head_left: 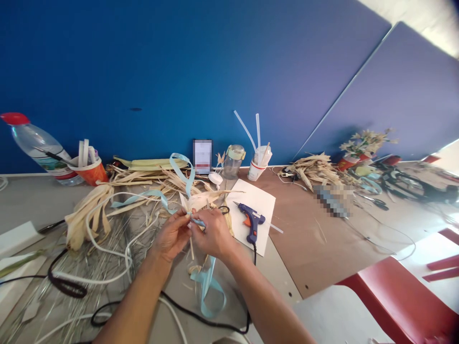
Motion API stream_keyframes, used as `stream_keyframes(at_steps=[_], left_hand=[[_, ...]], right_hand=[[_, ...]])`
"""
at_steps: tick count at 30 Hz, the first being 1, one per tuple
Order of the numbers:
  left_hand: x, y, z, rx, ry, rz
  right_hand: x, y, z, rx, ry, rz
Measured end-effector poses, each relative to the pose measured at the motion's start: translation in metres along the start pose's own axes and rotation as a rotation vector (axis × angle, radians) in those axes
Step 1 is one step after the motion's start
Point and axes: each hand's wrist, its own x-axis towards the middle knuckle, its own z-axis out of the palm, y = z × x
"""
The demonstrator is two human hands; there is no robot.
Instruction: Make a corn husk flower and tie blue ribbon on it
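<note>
My left hand [172,235] and my right hand [214,232] meet over the desk, fingers closed in a pinch. Between them runs a light blue ribbon [187,184], looping up above the fingers. Another length of blue ribbon [211,286] hangs in a curl below my right hand. A pale corn husk piece [204,198] sticks out behind the fingertips, and a thin stem [191,249] points down from my left fingers. The fingers partly hide where ribbon and husk meet. Right of my hands, a blue glue gun [252,220] lies on a white sheet [267,198].
Dry corn husks [89,215], thin wires [111,258] and a white cable [88,229] spread across the left. Along the back stand a bottle [39,143], an orange cup [93,172], a phone [202,155], a glass jar [233,165] and a white cup [256,170]. A red chair [405,291] stands right.
</note>
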Motion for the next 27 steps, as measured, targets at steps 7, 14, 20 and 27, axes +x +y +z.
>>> stream_keyframes(at_steps=[7, 14, 20, 27], left_hand=[[-0.005, 0.002, 0.007, -0.048, -0.047, 0.0], [-0.009, 0.003, 0.01, -0.029, -0.07, -0.031], [-0.01, 0.005, 0.007, -0.002, -0.123, -0.057], [-0.007, 0.004, 0.004, 0.025, -0.095, -0.011]], right_hand=[[-0.004, -0.002, 0.017, -0.141, 0.118, 0.002], [-0.008, -0.007, 0.03, -0.149, 0.246, 0.032], [-0.005, -0.001, 0.029, 0.023, 0.287, 0.119], [0.003, -0.005, 0.009, 0.732, 0.096, 0.442]])
